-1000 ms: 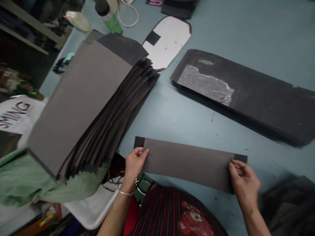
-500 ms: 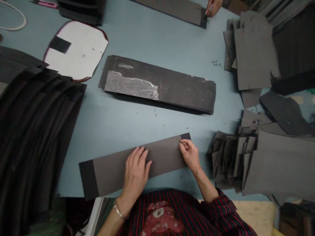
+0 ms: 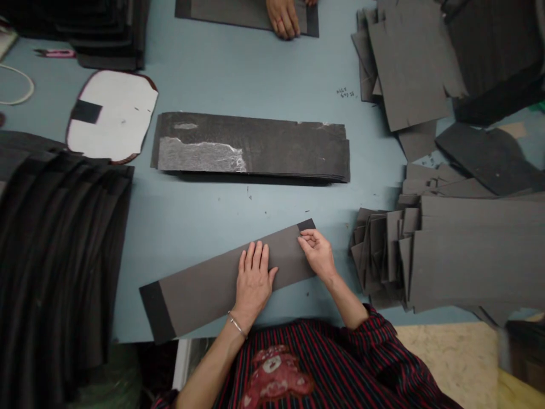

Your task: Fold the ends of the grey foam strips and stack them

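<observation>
A long grey strip [image 3: 200, 292] with a black band at each end lies slanted on the table in front of me. My left hand [image 3: 254, 278], with a bracelet at the wrist, rests flat on its middle, fingers stretched out. At the strip's right end my right hand [image 3: 317, 250] has thumb and forefinger pinched at the edge of the black band [image 3: 305, 225]. Whatever is between those fingertips is too small to make out. Beyond the strip lies a stack of black strips [image 3: 293, 145], its top one worn white at the left.
Dark sheets pile up on the left [image 3: 63, 244], and grey pieces [image 3: 472, 250] on the right. A white rounded panel [image 3: 114, 113] and a pink-handled tool [image 3: 59, 53] lie at upper left. Across the table, another person's hand [image 3: 284, 17] is on a similar strip.
My left hand has slid right along the strip and lies flatter. My right hand stays pinched at the black band. The other person's hand has moved onto their strip. The view has shifted.
</observation>
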`<state>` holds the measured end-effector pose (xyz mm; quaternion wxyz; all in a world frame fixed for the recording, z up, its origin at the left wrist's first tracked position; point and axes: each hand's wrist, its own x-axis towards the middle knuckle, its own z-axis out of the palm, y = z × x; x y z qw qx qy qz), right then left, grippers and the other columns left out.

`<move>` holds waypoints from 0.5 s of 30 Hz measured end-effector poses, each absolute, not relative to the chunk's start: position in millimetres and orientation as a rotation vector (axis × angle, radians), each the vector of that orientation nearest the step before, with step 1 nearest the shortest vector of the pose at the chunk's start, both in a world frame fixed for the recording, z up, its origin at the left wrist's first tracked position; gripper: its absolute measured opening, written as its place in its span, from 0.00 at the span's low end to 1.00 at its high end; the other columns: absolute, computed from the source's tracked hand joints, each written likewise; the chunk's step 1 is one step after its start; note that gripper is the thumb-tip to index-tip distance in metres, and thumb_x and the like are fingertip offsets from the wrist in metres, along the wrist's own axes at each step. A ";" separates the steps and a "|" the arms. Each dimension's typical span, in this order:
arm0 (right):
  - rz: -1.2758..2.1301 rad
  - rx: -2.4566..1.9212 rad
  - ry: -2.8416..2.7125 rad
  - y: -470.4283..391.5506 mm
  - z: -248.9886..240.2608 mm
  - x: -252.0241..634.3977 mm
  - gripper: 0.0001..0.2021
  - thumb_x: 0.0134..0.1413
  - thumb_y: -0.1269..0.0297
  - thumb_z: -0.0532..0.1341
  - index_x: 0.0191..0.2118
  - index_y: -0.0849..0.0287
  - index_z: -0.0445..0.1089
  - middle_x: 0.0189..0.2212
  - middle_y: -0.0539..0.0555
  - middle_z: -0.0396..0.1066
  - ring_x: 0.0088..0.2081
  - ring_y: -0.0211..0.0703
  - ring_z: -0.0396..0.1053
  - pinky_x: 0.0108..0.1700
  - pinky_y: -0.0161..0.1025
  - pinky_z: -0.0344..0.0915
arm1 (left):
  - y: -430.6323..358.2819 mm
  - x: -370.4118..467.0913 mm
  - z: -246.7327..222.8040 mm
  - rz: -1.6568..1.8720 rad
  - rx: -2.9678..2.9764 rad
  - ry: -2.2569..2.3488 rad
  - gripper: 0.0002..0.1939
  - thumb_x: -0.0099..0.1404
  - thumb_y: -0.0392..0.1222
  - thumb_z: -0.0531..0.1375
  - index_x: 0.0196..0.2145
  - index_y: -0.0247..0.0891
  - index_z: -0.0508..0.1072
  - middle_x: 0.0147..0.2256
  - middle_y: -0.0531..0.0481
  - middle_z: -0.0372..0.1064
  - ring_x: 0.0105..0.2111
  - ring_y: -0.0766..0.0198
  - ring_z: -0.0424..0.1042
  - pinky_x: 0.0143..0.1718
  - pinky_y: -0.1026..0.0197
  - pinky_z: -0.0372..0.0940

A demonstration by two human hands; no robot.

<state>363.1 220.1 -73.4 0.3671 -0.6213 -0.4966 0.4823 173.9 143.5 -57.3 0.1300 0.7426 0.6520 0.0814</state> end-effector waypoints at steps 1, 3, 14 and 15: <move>1.225 -1.579 -1.281 217.5 -70.3 368.7 0.13 0.57 0.56 0.59 0.43 0.58 0.67 0.31 0.52 0.71 0.30 0.40 0.69 0.35 0.37 0.67 | 142.6 175.3 -57.3 0.239 2.168 1.898 0.30 0.68 0.46 0.50 0.64 0.30 0.53 0.65 0.33 0.49 0.67 0.46 0.43 0.64 0.38 0.47; 1.116 -1.557 -1.389 208.5 -62.9 383.2 0.11 0.60 0.59 0.56 0.44 0.58 0.68 0.36 0.55 0.73 0.35 0.43 0.71 0.41 0.41 0.68 | 141.2 179.3 -56.8 0.253 2.184 1.909 0.31 0.68 0.46 0.50 0.64 0.30 0.53 0.65 0.33 0.49 0.67 0.46 0.43 0.64 0.37 0.47; 0.843 -1.190 -1.915 175.2 -76.6 432.2 0.25 0.51 0.83 0.46 0.50 0.58 0.66 0.51 0.60 0.68 0.56 0.47 0.61 0.61 0.55 0.55 | 165.7 231.8 -44.9 0.272 2.474 1.536 0.26 0.69 0.40 0.46 0.64 0.32 0.54 0.63 0.38 0.55 0.66 0.51 0.47 0.64 0.44 0.49; 0.846 -1.173 -1.926 175.7 -78.9 434.1 0.26 0.49 0.84 0.45 0.50 0.58 0.66 0.51 0.60 0.68 0.56 0.47 0.61 0.60 0.55 0.55 | 167.7 234.6 -46.4 0.242 2.496 1.520 0.26 0.69 0.40 0.46 0.64 0.33 0.54 0.64 0.38 0.54 0.66 0.50 0.47 0.64 0.43 0.49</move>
